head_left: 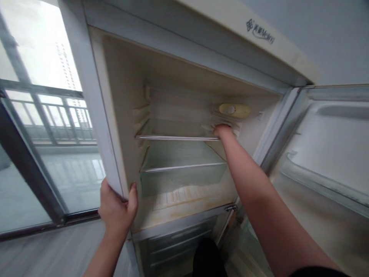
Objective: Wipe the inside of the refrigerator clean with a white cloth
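A refrigerator (111, 127) stands open in front of me, its cream inside stained yellow along the floor. My left hand (118, 206) grips the front edge of its left side wall, thumb on the inner face and fingers round the outside. Deep in the upper compartment, my right hand (223, 130) is at the right end of the upper glass shelf (178, 137), below the yellowish lamp housing (235, 110). Its fingers are hidden, and I cannot make out whether it holds anything. Under that shelf sits a lower glass shelf (184, 167).
The refrigerator door (340, 146) is swung out to the right, with a clear door rack (323, 184). A lower compartment (178, 246) is open below, with my dark-clothed leg (209, 259) before it. At left are glass sliding doors (62, 184) and a balcony railing (60, 115).
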`<state>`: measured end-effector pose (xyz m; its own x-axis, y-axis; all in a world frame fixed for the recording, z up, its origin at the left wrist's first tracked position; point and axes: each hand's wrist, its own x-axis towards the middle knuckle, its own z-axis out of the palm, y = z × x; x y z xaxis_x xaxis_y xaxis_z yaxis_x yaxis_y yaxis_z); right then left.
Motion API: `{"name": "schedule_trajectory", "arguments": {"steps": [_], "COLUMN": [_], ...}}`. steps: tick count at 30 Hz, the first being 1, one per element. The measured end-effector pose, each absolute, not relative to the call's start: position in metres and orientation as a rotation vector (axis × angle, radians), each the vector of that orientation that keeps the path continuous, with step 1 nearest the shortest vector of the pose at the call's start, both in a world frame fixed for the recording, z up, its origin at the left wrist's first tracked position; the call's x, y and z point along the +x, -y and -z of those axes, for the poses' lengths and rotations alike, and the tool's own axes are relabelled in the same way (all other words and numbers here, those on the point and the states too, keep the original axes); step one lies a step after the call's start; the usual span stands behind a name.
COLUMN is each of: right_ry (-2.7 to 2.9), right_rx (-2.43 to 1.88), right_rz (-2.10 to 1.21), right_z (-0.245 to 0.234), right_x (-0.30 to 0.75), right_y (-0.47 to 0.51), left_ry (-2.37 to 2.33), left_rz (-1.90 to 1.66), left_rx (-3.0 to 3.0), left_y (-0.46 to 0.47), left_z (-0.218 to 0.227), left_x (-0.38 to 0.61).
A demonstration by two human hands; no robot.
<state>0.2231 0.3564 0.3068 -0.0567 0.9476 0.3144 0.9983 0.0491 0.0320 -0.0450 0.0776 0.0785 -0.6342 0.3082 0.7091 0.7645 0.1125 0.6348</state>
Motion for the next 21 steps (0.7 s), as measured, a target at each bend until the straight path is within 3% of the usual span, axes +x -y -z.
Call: {"name": "schedule_trajectory", "arguments": {"steps": [11,21], "right_ry": [1.664,1.987], "right_rx": [-1.708,-1.877], "right_rz": [0.451,0.387], "right_z": [-0.228,-0.279], "right_x": [0.261,0.251], "right_y": [-0.266,-0.29], "left_ry": [1.952,2.005], "left_rz": [1.613,1.607], "left_rx": [-1.125,-1.106], "left_y": [-0.077,-0.075], "left_z": [-0.079,-0.082], "left_x": [-0.044,-0.043]}}
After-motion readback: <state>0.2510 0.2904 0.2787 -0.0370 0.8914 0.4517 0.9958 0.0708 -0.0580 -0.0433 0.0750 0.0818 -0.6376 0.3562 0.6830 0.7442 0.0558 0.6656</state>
